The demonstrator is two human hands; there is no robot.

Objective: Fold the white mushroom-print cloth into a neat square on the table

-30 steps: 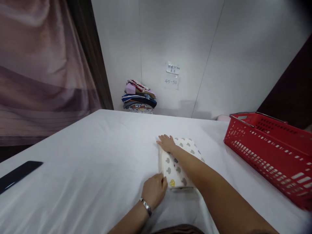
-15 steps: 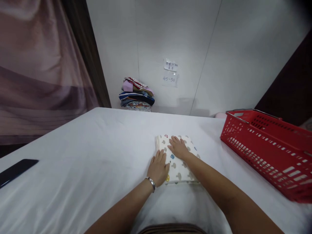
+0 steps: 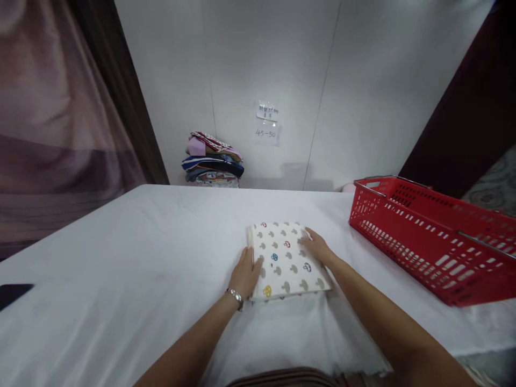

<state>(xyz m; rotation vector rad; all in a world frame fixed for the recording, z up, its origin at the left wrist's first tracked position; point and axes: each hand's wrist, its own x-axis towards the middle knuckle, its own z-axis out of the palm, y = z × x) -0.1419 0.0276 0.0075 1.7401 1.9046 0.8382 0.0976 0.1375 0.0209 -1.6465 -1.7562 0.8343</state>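
Observation:
A folded white cloth (image 3: 288, 258) printed with grey, red, blue and yellow mushrooms lies on the white-covered table (image 3: 169, 236) in front of me. My left hand (image 3: 244, 274), with a silver bracelet at the wrist, grips its left edge, thumb on top and fingers along the side. At the upper right edge, my right hand (image 3: 318, 248) holds the cloth with the thumb over the top; its other fingers are partly hidden past the edge.
To the right stands a red plastic basket (image 3: 407, 242) with metal handles. A stack of folded fabrics (image 3: 213, 161) rests beyond the table's far edge, against the wall. A dark flat object (image 3: 14, 294) lies at the left. Handwritten paper labels (image 3: 266, 133) hang on the wall.
My right hand has slid from the top of the cloth to its right edge. My left hand has settled at the left edge. The whole view has shifted slightly.

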